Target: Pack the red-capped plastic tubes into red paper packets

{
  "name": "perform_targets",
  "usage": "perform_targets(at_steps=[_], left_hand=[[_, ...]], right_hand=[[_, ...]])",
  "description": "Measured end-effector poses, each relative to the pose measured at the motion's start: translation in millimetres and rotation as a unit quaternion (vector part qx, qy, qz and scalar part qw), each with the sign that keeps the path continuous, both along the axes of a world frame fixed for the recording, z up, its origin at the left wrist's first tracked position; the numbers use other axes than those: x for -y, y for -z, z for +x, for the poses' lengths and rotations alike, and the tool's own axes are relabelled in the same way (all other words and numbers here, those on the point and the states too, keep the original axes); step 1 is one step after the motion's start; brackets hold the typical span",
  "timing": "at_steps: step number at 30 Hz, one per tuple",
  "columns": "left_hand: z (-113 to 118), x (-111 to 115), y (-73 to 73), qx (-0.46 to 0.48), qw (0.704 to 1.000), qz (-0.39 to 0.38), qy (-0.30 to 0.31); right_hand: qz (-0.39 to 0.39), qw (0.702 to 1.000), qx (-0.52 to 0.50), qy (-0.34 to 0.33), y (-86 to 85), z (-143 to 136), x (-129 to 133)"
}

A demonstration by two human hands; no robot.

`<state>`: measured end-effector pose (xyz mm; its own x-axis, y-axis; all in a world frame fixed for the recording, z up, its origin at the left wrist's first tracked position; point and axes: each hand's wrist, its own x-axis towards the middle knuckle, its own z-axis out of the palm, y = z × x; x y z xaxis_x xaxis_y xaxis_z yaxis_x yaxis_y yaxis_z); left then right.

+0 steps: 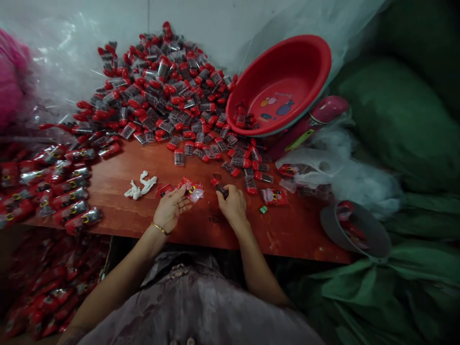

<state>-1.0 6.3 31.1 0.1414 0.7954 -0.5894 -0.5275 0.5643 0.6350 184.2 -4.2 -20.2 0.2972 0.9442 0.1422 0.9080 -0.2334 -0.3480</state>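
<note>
The left hand point(171, 207) pinches a small red printed plastic packet point(191, 187) between thumb and fingers, holding it just above the brown wooden table point(201, 225). The right hand point(233, 205) is closed around a small clear plastic container with a red cap point(219, 187); only the cap end and a dark part show past the fingers. Both hands are near each other at the front middle of the table, and a thin gold bracelet point(160, 228) sits on the left wrist.

In the head view, a large heap of the same red-capped clear containers point(161, 91) fills the back of the table and spreads toward the hands. At its right, a round red plastic basin point(282, 84) leans tilted, with a few containers inside. On the left edge lie rows of filled red and silver packets point(61, 191). A crumpled white strip point(141, 186) lies just left of the left hand. One more red packet point(273, 195) lies right of the right hand, with a tiny green piece point(263, 209) beside it. Green sacks point(398, 120) lie at the right.
</note>
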Motion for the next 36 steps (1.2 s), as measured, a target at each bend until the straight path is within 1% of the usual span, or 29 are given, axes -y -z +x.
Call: perform_targets(at_steps=[3,6,8,9,11,14,17,20,22,24,27,29,31,36], left_hand=[[-1,1,0.7,0.011,1.000,-0.020,-0.003],[-2,2,1.7,0.023,0.999,-0.047,0.000],[-2,1,1.9,0.031,0.998,-0.059,0.000],[-2,1,1.8,0.033,0.998,-0.062,0.000],[-2,0,1.3,0.032,0.997,-0.067,-0.001],[0,0,1.1,0.026,0.997,-0.073,0.003],[0,-1,2.3,0.019,0.997,-0.071,0.003],[0,-1,3.9,0.008,0.998,-0.068,-0.004],[0,-1,4.4,0.004,0.998,-0.065,-0.002],[2,0,4.2,0.000,0.998,-0.058,0.009],[5,2,3.9,-0.016,0.999,-0.031,0.033],[8,4,4.6,-0.024,0.999,-0.007,0.043],[10,5,6.1,-0.036,0.998,0.012,0.042],[9,5,9.9,-0.063,0.997,0.027,0.030]], right_hand=[[0.026,0.999,0.029,-0.033,3.6,5,11],[0.044,0.989,0.097,-0.100,6.3,8,23],[0.053,0.982,0.118,-0.141,8.2,9,30],[0.056,0.980,0.119,-0.150,9.2,9,32],[0.062,0.981,0.109,-0.147,11.4,10,34],[0.067,0.987,0.075,-0.128,14.5,13,28],[0.076,0.989,0.010,-0.123,15.3,16,24],[0.108,0.980,-0.113,-0.122,9.8,19,28],[0.132,0.961,-0.203,-0.133,0.9,20,37],[0.147,0.942,-0.257,-0.161,-11.4,20,47],[0.147,0.929,-0.266,-0.210,-29.6,18,60],[0.144,0.927,-0.253,-0.236,-36.7,15,63],[0.148,0.927,-0.237,-0.251,-38.3,13,64],[0.162,0.927,-0.207,-0.269,-31.5,11,61]])
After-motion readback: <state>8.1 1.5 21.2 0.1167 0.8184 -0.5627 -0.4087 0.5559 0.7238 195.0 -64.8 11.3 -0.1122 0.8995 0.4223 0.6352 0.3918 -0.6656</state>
